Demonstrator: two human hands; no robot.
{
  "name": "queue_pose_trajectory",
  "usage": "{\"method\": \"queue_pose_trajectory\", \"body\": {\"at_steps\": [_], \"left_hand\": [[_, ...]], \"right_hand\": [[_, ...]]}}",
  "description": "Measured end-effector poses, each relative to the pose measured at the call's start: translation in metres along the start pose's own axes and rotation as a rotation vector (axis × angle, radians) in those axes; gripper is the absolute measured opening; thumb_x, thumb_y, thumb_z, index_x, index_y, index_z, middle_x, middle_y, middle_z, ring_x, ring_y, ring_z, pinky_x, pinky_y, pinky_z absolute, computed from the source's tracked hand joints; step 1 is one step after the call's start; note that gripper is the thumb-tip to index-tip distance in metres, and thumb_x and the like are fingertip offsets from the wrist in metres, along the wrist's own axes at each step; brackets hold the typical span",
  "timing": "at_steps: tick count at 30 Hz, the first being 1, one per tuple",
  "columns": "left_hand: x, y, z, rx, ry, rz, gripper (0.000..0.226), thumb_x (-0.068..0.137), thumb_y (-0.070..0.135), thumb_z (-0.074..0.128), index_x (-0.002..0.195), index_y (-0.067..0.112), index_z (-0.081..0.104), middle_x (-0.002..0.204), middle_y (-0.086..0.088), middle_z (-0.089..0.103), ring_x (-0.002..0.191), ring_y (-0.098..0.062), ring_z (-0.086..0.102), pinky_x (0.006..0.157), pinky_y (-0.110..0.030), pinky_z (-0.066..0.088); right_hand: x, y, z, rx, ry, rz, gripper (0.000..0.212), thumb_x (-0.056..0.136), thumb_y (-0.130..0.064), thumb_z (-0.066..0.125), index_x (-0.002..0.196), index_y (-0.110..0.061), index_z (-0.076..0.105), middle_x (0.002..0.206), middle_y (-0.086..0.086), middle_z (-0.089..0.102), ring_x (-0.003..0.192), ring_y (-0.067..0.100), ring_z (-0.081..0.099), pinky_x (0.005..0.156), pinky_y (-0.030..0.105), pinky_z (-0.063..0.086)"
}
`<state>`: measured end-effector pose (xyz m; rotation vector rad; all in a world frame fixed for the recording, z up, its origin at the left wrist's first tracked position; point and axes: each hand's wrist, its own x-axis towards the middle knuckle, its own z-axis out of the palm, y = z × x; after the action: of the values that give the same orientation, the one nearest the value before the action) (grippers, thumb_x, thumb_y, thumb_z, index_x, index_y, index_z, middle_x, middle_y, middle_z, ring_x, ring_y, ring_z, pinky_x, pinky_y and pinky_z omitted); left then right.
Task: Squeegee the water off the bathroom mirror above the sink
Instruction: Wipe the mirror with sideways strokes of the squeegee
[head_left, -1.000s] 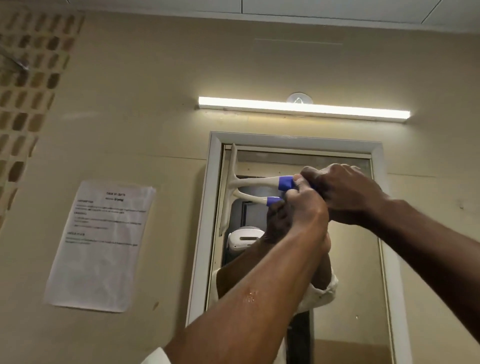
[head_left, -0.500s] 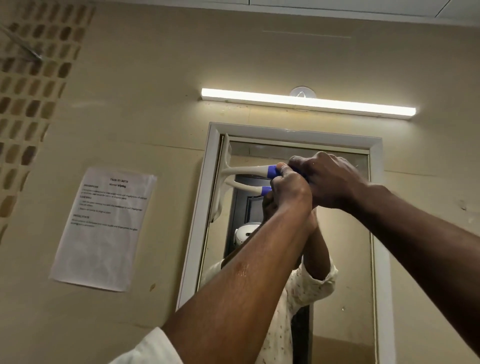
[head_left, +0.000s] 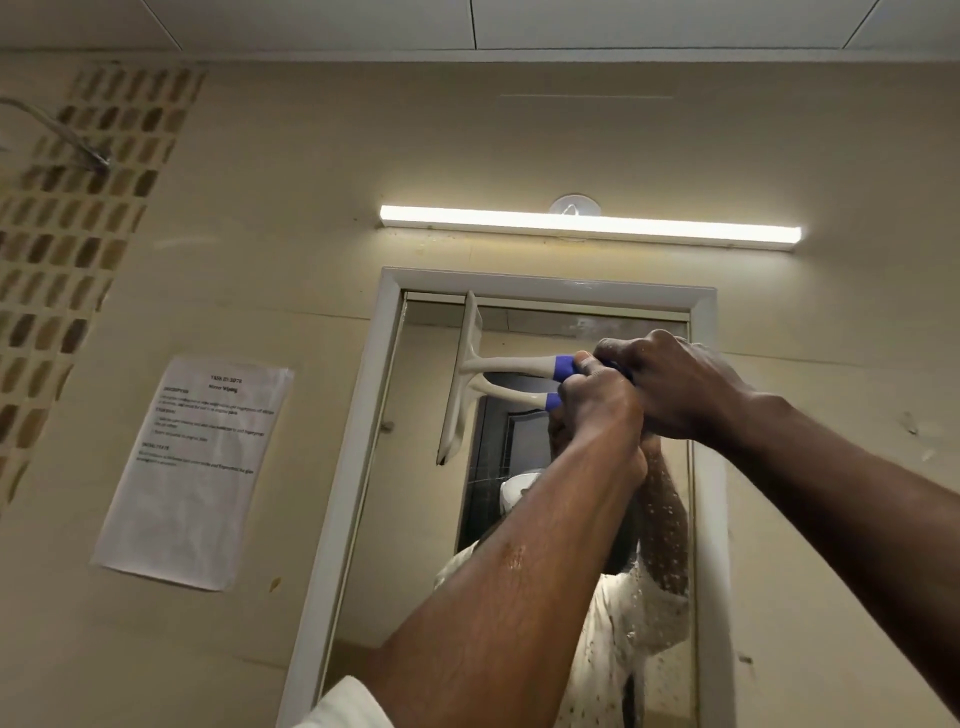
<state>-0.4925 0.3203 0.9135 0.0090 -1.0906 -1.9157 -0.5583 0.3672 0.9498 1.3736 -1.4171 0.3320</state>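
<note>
A person's two hands are raised to a white-framed mirror (head_left: 519, 519). The left hand (head_left: 597, 410) and right hand (head_left: 670, 384) are both clenched around the blue end of a white squeegee (head_left: 462, 374), the right hand wrapped just behind the left. Out from the grip, to its left, the handle runs level to an upright blade that lies against the glass near the mirror's top left corner. Above the grip, a lit strip light (head_left: 587, 226) spans the wall. Far left of the grip hangs a printed paper notice (head_left: 192, 467).
</note>
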Motion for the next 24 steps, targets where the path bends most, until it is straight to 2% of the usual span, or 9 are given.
{"method": "queue_pose_trajectory", "body": {"at_steps": [2, 5, 8, 12, 13, 16, 17, 21, 24], "left_hand": [[-0.001, -0.006, 0.008, -0.004, -0.008, -0.005, 0.038, 0.099, 0.047, 0.034, 0.073, 0.019, 0.036, 0.077, -0.009, 0.059, 0.067, -0.018, 0.061, 0.072, -0.035, 0.056], [-0.003, -0.016, 0.02, 0.018, -0.023, 0.007, 0.038, 0.098, 0.049, 0.032, 0.078, 0.017, 0.038, 0.082, -0.01, 0.061, 0.075, -0.021, 0.064, 0.081, -0.038, 0.057], [-0.001, -0.028, 0.031, 0.07, -0.007, 0.024, 0.041, 0.098, 0.051, 0.031, 0.099, 0.012, 0.043, 0.101, -0.017, 0.064, 0.095, -0.028, 0.067, 0.09, -0.043, 0.055], [0.0, -0.037, 0.042, 0.098, -0.018, 0.031, 0.045, 0.1, 0.044, 0.029, 0.125, 0.01, 0.046, 0.122, -0.015, 0.059, 0.098, -0.025, 0.061, 0.079, -0.036, 0.055], [-0.001, -0.038, 0.046, 0.103, -0.029, 0.035, 0.046, 0.1, 0.042, 0.029, 0.128, 0.01, 0.045, 0.122, -0.014, 0.059, 0.098, -0.025, 0.06, 0.08, -0.036, 0.055], [-0.011, -0.042, 0.059, 0.065, -0.058, -0.004, 0.043, 0.099, 0.046, 0.033, 0.112, 0.006, 0.043, 0.091, -0.012, 0.061, 0.093, -0.026, 0.062, 0.093, -0.043, 0.053], [-0.014, -0.045, 0.063, 0.063, -0.069, -0.012, 0.043, 0.099, 0.047, 0.034, 0.11, 0.006, 0.043, 0.092, -0.013, 0.062, 0.095, -0.028, 0.063, 0.094, -0.044, 0.053], [-0.02, -0.06, 0.084, 0.096, -0.077, -0.011, 0.048, 0.098, 0.047, 0.033, 0.121, 0.006, 0.045, 0.115, -0.02, 0.063, 0.103, -0.033, 0.064, 0.093, -0.046, 0.053], [-0.026, -0.07, 0.101, 0.068, -0.1, -0.028, 0.045, 0.099, 0.047, 0.032, 0.121, 0.009, 0.045, 0.113, -0.017, 0.065, 0.1, -0.032, 0.065, 0.092, -0.046, 0.054]], "right_hand": [[-0.006, 0.009, -0.004, -0.001, 0.003, 0.006, 0.023, 0.089, -0.031, 0.06, 0.107, -0.017, 0.063, 0.075, 0.003, 0.065, 0.059, 0.016, 0.056, 0.047, 0.018, 0.027], [-0.015, 0.021, -0.008, 0.006, -0.01, 0.014, 0.025, 0.088, -0.032, 0.061, 0.107, -0.017, 0.062, 0.078, 0.004, 0.066, 0.06, 0.018, 0.057, 0.047, 0.019, 0.029], [-0.024, 0.03, -0.012, 0.0, -0.02, 0.017, 0.027, 0.087, -0.032, 0.061, 0.111, -0.017, 0.062, 0.081, 0.006, 0.067, 0.062, 0.02, 0.058, 0.047, 0.019, 0.03], [-0.034, 0.039, -0.018, -0.03, -0.018, 0.02, 0.032, 0.086, -0.03, 0.062, 0.115, -0.018, 0.062, 0.089, 0.009, 0.071, 0.064, 0.021, 0.054, 0.048, 0.016, 0.026], [-0.037, 0.041, -0.02, -0.039, -0.017, 0.024, 0.032, 0.086, -0.029, 0.063, 0.116, -0.018, 0.062, 0.09, 0.009, 0.071, 0.064, 0.02, 0.053, 0.048, 0.016, 0.025], [-0.046, 0.049, -0.029, -0.054, -0.01, 0.048, 0.027, 0.085, -0.027, 0.063, 0.111, -0.018, 0.063, 0.088, 0.009, 0.071, 0.061, 0.02, 0.048, 0.047, 0.016, 0.022], [-0.049, 0.053, -0.032, -0.062, -0.013, 0.057, 0.027, 0.085, -0.027, 0.064, 0.111, -0.017, 0.063, 0.088, 0.009, 0.071, 0.061, 0.019, 0.047, 0.047, 0.016, 0.022], [-0.066, 0.069, -0.046, -0.088, -0.026, 0.111, 0.034, 0.086, -0.027, 0.064, 0.119, -0.017, 0.062, 0.088, 0.007, 0.07, 0.061, 0.015, 0.049, 0.049, 0.016, 0.024], [-0.079, 0.081, -0.058, -0.137, -0.027, 0.165, 0.027, 0.086, -0.027, 0.062, 0.113, -0.02, 0.063, 0.069, -0.008, 0.05, 0.052, -0.001, 0.038, 0.047, 0.018, 0.021]]}}
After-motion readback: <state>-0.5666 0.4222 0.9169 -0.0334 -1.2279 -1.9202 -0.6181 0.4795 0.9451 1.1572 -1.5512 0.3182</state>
